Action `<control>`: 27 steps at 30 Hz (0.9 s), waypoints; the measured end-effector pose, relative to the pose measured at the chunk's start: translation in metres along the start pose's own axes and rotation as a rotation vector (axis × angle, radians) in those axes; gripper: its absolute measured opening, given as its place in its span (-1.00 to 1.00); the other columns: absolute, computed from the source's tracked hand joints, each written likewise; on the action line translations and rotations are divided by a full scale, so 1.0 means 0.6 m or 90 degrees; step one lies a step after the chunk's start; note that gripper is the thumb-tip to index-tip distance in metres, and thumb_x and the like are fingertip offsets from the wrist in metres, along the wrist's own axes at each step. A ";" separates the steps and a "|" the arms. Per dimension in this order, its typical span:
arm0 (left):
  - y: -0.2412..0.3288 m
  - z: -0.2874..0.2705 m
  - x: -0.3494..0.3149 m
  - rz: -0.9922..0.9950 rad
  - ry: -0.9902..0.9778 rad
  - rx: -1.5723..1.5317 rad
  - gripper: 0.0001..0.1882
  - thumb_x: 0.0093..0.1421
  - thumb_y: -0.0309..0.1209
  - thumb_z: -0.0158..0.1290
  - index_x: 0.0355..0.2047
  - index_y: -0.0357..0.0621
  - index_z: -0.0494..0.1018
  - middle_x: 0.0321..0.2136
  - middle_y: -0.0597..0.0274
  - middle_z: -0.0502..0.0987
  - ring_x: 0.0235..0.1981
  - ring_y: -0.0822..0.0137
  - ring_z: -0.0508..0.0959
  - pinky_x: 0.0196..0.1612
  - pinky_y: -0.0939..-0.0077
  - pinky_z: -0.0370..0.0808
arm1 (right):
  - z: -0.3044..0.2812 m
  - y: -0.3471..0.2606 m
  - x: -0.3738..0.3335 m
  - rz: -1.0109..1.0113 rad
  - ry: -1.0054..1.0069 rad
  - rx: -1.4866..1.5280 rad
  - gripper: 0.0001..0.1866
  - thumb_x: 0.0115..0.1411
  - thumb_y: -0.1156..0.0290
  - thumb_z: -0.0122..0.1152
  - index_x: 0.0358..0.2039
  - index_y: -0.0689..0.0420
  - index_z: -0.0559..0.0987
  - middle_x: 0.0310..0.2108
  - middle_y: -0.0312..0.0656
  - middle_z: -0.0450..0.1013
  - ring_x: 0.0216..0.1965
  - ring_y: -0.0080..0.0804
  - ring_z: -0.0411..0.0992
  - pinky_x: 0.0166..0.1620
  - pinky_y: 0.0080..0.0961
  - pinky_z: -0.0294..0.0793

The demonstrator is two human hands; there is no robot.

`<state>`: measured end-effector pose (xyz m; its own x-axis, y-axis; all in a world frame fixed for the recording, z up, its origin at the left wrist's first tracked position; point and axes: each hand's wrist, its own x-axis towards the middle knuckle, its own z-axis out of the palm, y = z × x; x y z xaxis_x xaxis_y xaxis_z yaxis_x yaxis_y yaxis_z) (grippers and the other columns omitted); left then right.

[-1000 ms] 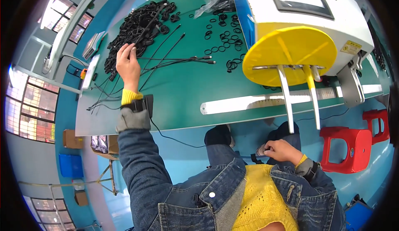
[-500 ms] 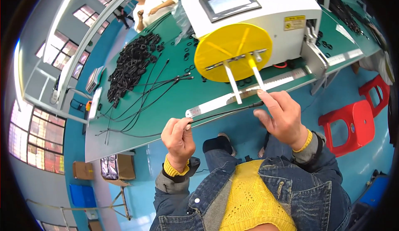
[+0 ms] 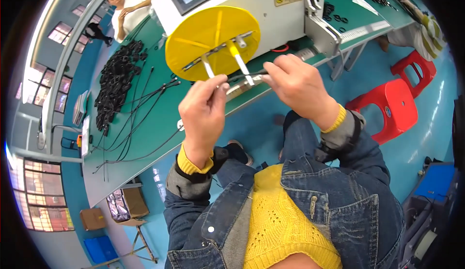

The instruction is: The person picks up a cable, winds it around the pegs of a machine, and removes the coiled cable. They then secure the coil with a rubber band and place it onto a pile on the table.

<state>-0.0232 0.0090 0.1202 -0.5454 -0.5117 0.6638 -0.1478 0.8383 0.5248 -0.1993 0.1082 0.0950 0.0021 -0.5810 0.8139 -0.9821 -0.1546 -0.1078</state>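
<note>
A black cable runs between my two hands at the front of a white coil-winding machine. My left hand pinches it at one side, and my right hand grips it near the end at the other. The stretch between them lies across the outer part of the pale prongs that stick out from the yellow disc; I cannot tell whether it touches both. From my left hand, the rest of the cable trails left over the green table. My right fingers hide the cable's tip.
A heap of black coiled cables covers the table's far left, with several loose cables beside it. A metal ruler lies along the front edge. Red stools stand at right. A co-worker is behind the table.
Both hands have raised the cable from in front of the table edge up to the machine's prongs, and they are closer together. The view has shifted right.
</note>
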 end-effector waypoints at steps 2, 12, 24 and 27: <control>-0.015 0.010 0.016 0.011 0.006 0.021 -0.87 -0.02 -0.53 0.13 -0.39 -0.20 0.50 -0.64 0.23 0.34 -0.68 0.38 0.33 -0.57 0.60 0.31 | 0.023 0.010 0.002 -0.010 -0.038 -0.038 -0.87 -0.09 0.48 0.21 -0.50 0.20 0.45 -0.57 -0.18 0.32 -0.54 -0.27 0.35 -0.50 -0.43 0.36; -0.070 0.034 0.043 -0.051 0.070 0.017 -0.90 -0.01 -0.49 0.14 -0.44 -0.20 0.52 -0.54 0.23 0.35 -0.63 0.44 0.34 -0.56 0.64 0.30 | 0.120 0.036 0.027 0.104 -0.009 0.008 -0.83 0.03 0.40 0.13 -0.61 0.17 0.39 -0.67 -0.13 0.32 -0.60 -0.17 0.36 -0.52 -0.36 0.36; -0.116 0.042 0.038 -0.151 0.132 -0.140 -0.88 0.05 -0.47 0.10 -0.41 -0.27 0.52 -0.60 0.30 0.38 -0.64 0.56 0.33 -0.56 0.69 0.27 | 0.142 0.058 -0.025 0.264 0.028 0.109 -0.75 0.04 0.31 0.13 -0.66 0.20 0.47 -0.65 -0.06 0.38 -0.58 -0.08 0.38 -0.51 -0.29 0.35; -0.121 0.027 0.023 -0.171 0.141 -0.118 -0.88 0.06 -0.48 0.09 -0.41 -0.28 0.51 -0.60 0.31 0.40 -0.62 0.57 0.33 -0.55 0.70 0.27 | 0.127 0.051 -0.085 0.309 -0.059 0.132 -0.76 0.04 0.31 0.13 -0.63 0.21 0.50 -0.62 -0.04 0.40 -0.56 -0.06 0.38 -0.49 -0.28 0.35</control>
<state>-0.0337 -0.0561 0.0825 -0.3128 -0.7536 0.5781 -0.0991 0.6312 0.7692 -0.2151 0.0722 0.0069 -0.4173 -0.6914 0.5898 -0.8162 -0.0004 -0.5778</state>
